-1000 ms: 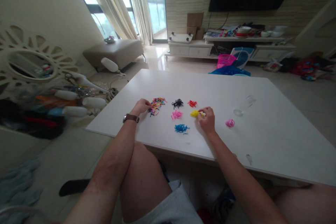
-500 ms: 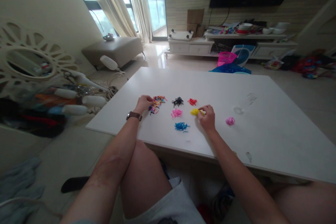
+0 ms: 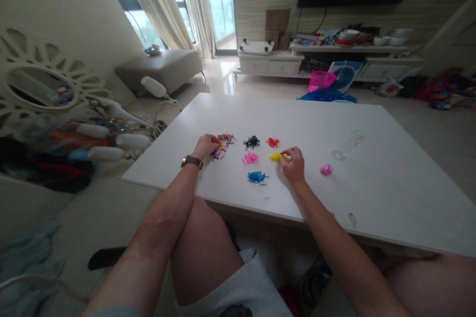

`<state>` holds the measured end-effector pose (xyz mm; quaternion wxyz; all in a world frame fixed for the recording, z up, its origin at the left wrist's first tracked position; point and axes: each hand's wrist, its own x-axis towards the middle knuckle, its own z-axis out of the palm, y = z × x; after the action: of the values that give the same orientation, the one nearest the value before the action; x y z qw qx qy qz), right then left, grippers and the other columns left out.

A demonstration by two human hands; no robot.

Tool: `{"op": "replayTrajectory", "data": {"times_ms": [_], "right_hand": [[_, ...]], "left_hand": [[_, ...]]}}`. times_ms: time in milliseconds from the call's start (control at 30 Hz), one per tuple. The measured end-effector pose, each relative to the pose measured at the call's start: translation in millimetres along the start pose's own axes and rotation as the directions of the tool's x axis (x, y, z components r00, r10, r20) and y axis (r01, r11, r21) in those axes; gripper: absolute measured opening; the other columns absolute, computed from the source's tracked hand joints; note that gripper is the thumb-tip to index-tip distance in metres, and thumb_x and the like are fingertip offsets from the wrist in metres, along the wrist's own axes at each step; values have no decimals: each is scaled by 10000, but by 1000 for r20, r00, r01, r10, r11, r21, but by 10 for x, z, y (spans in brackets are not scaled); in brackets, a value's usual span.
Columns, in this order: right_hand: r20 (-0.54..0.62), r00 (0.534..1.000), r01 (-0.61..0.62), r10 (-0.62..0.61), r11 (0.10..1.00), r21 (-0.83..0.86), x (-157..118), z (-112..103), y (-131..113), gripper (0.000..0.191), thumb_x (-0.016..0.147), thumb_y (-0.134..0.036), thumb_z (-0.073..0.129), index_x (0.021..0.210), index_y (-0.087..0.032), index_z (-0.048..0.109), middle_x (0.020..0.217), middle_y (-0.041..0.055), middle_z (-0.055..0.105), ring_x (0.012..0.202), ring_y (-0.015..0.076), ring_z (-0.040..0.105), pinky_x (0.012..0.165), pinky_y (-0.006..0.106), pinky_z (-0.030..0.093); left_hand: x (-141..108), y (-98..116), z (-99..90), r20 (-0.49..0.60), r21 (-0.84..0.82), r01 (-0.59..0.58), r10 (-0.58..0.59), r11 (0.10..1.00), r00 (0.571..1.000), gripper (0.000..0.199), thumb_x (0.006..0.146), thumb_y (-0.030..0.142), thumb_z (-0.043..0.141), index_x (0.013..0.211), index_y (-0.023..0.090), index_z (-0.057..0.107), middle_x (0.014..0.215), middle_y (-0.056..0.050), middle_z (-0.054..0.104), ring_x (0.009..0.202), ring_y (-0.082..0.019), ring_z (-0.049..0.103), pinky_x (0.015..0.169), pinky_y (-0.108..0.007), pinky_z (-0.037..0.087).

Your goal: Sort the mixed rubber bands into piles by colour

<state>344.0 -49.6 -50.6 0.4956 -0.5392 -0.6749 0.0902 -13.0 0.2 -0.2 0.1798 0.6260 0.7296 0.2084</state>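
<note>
On the white table (image 3: pixel 297 118), my left hand (image 3: pixel 206 146), a watch at its wrist, rests at the edge of a mixed-colour pile of small rubber bands (image 3: pixel 224 143). Its fingers are pinched together, and what they hold is too small to make out. My right hand (image 3: pixel 294 166) is closed at the yellow rubber bands (image 3: pixel 274 157), thumb and fingertips gripping some of them. Between the hands lie separate piles of black (image 3: pixel 252 142), red (image 3: pixel 272 142), pink (image 3: pixel 250 158) and blue rubber bands (image 3: pixel 256 177).
Right of my right hand sit a small pink object (image 3: pixel 326 170) and a clear plastic container (image 3: pixel 356 137) with a clear round piece (image 3: pixel 338 154) beside it. A small clear piece (image 3: pixel 352 220) lies near the front edge. Beyond the table stands a pink basket (image 3: pixel 321 80).
My left hand has shifted very slightly right and up at the mixed pile. My right hand stays at the yellow rubber bands, and the piles look the same.
</note>
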Motion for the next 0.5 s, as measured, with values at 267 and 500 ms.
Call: {"op": "replayTrajectory", "data": {"times_ms": [267, 500], "right_hand": [[-1, 1000, 4, -4, 1000, -1, -2, -4, -3, 114, 765, -131, 558, 797, -211, 633, 886, 42, 574, 860, 220, 553, 720, 352, 471], [1, 1000, 7, -7, 1000, -2, -6, 0, 3, 121, 764, -125, 555, 799, -214, 630, 887, 43, 575, 861, 223, 555, 714, 355, 472]], "left_hand": [[16, -21, -35, -19, -3, 1, -2, 1000, 1000, 158, 726, 277, 703, 757, 140, 776, 690, -77, 729, 638, -167, 604, 593, -257, 405], [8, 11, -80, -78, -18, 2, -4, 1000, 997, 177, 722, 283, 690, 789, 140, 771, 763, -85, 748, 688, -175, 612, 608, -257, 416]]}}
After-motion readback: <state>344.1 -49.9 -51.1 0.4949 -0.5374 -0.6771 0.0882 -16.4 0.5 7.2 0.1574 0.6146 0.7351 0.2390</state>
